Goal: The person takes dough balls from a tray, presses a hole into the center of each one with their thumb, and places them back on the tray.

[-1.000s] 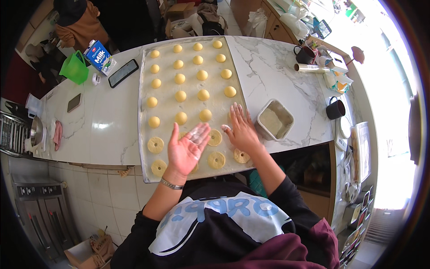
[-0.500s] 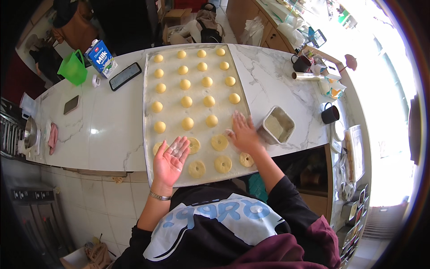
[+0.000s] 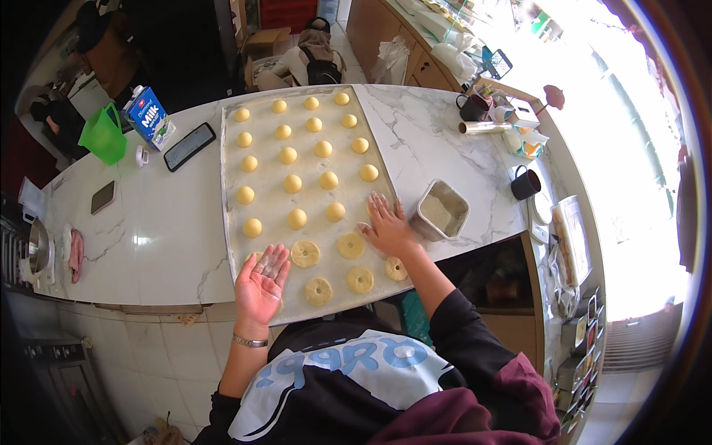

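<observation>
A large baking tray (image 3: 271,204) holds several rows of round yellow dough balls (image 3: 328,180). At its near end lie flattened dough discs (image 3: 305,254) with small holes in their middles. Palm down, my right hand (image 3: 391,231) rests at the tray's right edge with fingers spread. A bit of yellow dough shows beside those fingers; the rest is hidden beneath them. Near the front left corner, my left hand (image 3: 261,288) is palm up, fingers stretched, pale powder on the palm, nothing held. It partly covers a disc. Right of the tray stands a metal tin (image 3: 428,228) containing pale powder.
On the left of the marble counter (image 3: 167,215) are a milk carton (image 3: 148,117), a green jug (image 3: 104,137), a tablet (image 3: 190,147) and a phone (image 3: 104,197). Dark mugs (image 3: 526,182) stand at the right. Beyond the counter a person (image 3: 315,59) crouches.
The whole view has shifted, so the tray appears further left and lower. My right hand's fingers, blurred before, now lie flatter over the same spot. My left hand keeps its palm-up pose.
</observation>
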Available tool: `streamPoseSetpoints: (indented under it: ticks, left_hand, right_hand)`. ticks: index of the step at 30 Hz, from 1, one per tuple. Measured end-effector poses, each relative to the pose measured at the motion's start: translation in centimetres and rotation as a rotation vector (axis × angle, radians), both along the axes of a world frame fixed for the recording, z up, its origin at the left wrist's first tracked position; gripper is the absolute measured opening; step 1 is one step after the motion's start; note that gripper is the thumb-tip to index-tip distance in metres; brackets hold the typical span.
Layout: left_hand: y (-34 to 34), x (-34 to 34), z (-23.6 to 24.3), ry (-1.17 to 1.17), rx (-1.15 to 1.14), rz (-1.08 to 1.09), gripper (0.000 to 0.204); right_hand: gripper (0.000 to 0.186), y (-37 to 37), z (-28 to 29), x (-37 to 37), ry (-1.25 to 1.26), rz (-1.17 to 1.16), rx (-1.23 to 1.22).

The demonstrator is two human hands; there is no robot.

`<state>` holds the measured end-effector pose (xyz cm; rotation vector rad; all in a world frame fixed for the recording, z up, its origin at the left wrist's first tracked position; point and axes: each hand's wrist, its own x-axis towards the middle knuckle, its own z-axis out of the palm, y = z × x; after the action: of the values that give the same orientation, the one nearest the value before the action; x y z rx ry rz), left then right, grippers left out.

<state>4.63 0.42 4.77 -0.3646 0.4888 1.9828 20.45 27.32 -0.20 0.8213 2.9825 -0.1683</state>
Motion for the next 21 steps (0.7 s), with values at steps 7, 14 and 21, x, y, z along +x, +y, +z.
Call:
streamPoseSetpoints:
  ticks: [7,14,21]
  left_hand:
    - [-0.5,-0.2,-0.7,-0.009,-0.002,0.006,0.035]
    - [-1.0,-0.7,-1.6,-0.032,0.016,0.011,0.033]
    - [-0.7,-0.9,-1.6,-0.048,0.006,-0.011,0.032]
  right_hand:
    - [0.053,1.7,0.7,0.6,0.124,-0.092,-0.127]
    - [0.025,2.2,2.2,0.4,0.536,-0.207,-0.278]
    - [0.019,3.1,-0.1,0.6,0.510,-0.111,-0.204]
